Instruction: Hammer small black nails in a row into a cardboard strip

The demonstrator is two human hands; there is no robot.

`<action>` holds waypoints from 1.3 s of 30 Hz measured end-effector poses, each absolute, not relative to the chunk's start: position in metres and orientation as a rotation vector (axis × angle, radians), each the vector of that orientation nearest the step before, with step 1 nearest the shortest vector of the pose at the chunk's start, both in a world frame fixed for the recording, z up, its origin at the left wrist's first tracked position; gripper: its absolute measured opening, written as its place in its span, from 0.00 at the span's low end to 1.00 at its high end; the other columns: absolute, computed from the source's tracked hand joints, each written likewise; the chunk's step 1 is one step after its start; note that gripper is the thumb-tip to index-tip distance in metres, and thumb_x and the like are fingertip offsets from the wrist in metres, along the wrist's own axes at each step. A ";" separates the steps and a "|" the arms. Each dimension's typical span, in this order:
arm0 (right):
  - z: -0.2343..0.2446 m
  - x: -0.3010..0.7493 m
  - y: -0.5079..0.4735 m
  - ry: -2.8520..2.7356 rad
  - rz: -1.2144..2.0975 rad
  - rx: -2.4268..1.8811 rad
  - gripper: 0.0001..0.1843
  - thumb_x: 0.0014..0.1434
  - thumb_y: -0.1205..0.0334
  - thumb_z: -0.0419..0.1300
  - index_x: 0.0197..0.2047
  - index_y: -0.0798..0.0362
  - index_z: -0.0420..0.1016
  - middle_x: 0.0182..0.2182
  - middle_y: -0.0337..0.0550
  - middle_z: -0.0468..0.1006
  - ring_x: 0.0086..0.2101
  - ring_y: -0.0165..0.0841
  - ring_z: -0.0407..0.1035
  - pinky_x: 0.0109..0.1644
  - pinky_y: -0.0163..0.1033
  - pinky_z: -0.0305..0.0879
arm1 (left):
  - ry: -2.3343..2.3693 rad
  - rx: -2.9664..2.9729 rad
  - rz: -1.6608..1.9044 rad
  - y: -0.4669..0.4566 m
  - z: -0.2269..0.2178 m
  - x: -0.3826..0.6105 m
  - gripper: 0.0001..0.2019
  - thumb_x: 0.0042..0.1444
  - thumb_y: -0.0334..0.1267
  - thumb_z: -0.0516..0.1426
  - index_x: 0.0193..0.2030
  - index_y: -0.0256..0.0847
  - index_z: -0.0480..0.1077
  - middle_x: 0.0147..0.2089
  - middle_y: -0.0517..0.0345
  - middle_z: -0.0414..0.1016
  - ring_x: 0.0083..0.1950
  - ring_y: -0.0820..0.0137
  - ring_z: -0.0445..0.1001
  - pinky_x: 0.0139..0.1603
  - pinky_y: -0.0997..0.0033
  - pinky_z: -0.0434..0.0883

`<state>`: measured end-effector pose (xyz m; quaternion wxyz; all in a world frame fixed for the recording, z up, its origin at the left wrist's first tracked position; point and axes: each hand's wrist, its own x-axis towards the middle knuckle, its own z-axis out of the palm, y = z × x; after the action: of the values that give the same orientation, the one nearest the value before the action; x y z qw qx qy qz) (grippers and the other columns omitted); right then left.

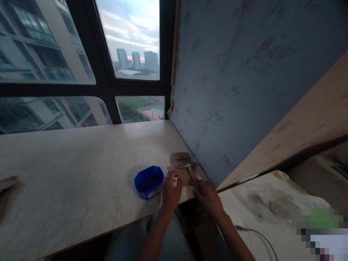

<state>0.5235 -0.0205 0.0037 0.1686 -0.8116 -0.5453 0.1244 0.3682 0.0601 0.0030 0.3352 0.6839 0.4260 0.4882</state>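
My right hand (208, 195) is closed round the wooden handle of a hammer (193, 177). The hammer's metal head lies crosswise above a brown piece of cardboard (180, 156) near the wall. A row of small dark marks or pieces, too small to tell, shows on that cardboard. My left hand (172, 190) is beside the hammer head with its fingers curled toward the thumb. Whatever its fingertips hold, if anything, is too small to make out. Just left of this hand stands a blue plastic tray (141, 194) with a pale label; its inside looks dark.
A pale countertop (81, 174) runs below the window (136, 43). Flowered wallpaper (217, 90) borders it on the right. On a lower white surface at right lie a clear plastic bag (266, 203) and a cable (255, 230). Something brown (8, 185) lies at far left.
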 end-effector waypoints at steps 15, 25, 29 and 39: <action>0.002 0.517 -0.019 -1.616 0.352 -2.337 0.14 0.65 0.67 0.54 0.52 0.59 0.73 0.47 0.55 0.75 0.47 0.43 0.72 0.49 0.40 0.66 | 0.997 2.640 0.372 0.182 0.021 0.463 0.14 0.61 0.32 0.55 0.49 0.48 0.79 0.53 0.51 0.78 0.57 0.58 0.72 0.58 0.57 0.67; 0.002 0.521 -0.017 -1.557 0.385 -2.276 0.14 0.63 0.67 0.56 0.51 0.59 0.73 0.45 0.54 0.76 0.46 0.43 0.73 0.49 0.40 0.66 | 1.039 2.665 0.314 0.185 0.021 0.457 0.13 0.62 0.34 0.53 0.46 0.46 0.79 0.53 0.50 0.78 0.55 0.59 0.74 0.57 0.59 0.67; 0.001 0.521 -0.017 -1.533 0.387 -2.268 0.15 0.63 0.67 0.56 0.52 0.59 0.72 0.45 0.53 0.76 0.45 0.42 0.73 0.49 0.39 0.66 | 1.040 2.647 0.342 0.184 0.016 0.456 0.12 0.62 0.34 0.54 0.46 0.45 0.78 0.51 0.51 0.79 0.55 0.61 0.74 0.57 0.61 0.67; 0.003 0.521 -0.017 -1.523 0.386 -2.274 0.15 0.61 0.68 0.55 0.51 0.60 0.72 0.44 0.53 0.76 0.45 0.42 0.72 0.49 0.40 0.65 | 1.044 2.596 0.358 0.185 0.021 0.449 0.11 0.60 0.36 0.55 0.45 0.44 0.78 0.48 0.50 0.79 0.53 0.61 0.76 0.55 0.65 0.69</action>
<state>0.5206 -0.0168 0.0030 0.1876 -0.8081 -0.5412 0.1372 0.4486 0.1854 0.0215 0.1599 0.9084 0.3654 0.1252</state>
